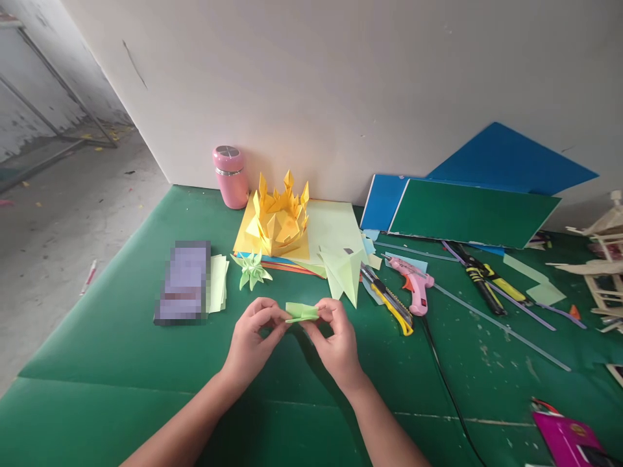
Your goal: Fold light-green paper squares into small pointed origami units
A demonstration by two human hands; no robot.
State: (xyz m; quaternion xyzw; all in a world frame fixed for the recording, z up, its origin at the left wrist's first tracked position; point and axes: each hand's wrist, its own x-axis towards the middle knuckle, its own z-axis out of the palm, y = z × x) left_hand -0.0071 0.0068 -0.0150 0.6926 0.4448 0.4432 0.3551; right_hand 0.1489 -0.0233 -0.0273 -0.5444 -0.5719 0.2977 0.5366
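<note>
A small folded piece of light green paper (pixel 302 312) is held just above the green table between my two hands. My left hand (pixel 259 331) pinches its left end between thumb and fingers. At the right end, my right hand (pixel 335 340) grips it the same way. Just beyond my left hand sits a pale green folded paper flower (pixel 252 270). A larger pale green folded paper shape (pixel 343 272) stands beyond my right hand. Behind these, a yellow paper crown (pixel 280 224) rests on stacked coloured sheets (pixel 333 224).
Left are a blurred-out dark phone-like slab (pixel 185 282), paper slips (pixel 218 283) and a pink flask (pixel 230 178). Right lie a yellow utility knife (pixel 389 301), a pink glue gun (pixel 415 285) with its cord, glue sticks (pixel 503 329) and pliers (pixel 481 282). Boards (pixel 472 211) lean on the wall.
</note>
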